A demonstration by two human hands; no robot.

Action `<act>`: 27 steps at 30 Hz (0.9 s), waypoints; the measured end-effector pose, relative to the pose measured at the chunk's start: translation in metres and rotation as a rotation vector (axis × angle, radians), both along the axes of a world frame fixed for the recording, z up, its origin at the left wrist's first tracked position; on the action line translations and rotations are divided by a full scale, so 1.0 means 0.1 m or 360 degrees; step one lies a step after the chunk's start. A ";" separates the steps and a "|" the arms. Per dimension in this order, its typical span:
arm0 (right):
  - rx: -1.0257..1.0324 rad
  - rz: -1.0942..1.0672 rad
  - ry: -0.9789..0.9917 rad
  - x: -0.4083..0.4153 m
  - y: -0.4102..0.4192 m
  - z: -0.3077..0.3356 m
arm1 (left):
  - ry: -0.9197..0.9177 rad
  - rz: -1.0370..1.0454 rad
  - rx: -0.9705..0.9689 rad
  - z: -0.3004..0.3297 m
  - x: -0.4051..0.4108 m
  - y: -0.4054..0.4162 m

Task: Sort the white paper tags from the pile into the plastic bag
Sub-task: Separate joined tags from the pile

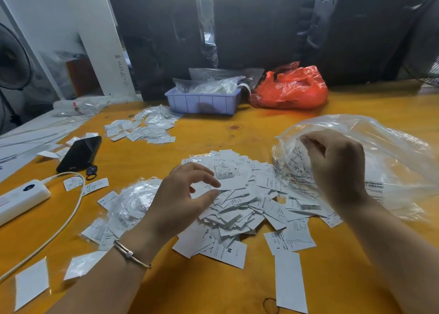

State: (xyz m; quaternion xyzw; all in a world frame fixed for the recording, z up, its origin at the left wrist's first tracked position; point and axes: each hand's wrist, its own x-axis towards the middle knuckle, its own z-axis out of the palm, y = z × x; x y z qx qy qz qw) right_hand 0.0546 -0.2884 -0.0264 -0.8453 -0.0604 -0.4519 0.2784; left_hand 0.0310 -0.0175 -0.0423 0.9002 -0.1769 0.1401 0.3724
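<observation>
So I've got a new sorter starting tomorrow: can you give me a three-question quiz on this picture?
1. True or false: the right hand grips the clear bag.
2. What lies under the left hand? A) tag pile B) phone C) tray
3. What colour is the bag beside the tray?

Key: 1 true. 2 A, the tag pile; the phone lies further left. 3 red, the red bag.

One phone (79,153), one blue tray (202,103), two hands, countless tags (234,209).
</observation>
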 end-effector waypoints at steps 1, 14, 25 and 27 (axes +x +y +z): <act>0.0148 0.0116 0.0000 -0.02 0.04 0.00 | 0.0017 -0.0035 -0.0009 -0.01 0.00 -0.01; 0.0904 0.1439 0.0744 -0.32 0.70 -0.09 | 0.0675 -0.0405 -0.0708 0.03 -0.07 -0.17; -0.0690 0.0587 0.0763 -0.04 0.59 -0.27 | 0.0269 0.0157 -0.0769 0.04 0.03 0.00; -0.0861 0.0615 0.0883 -0.01 0.62 -0.33 | 0.0251 0.0211 -0.0815 0.04 0.04 0.01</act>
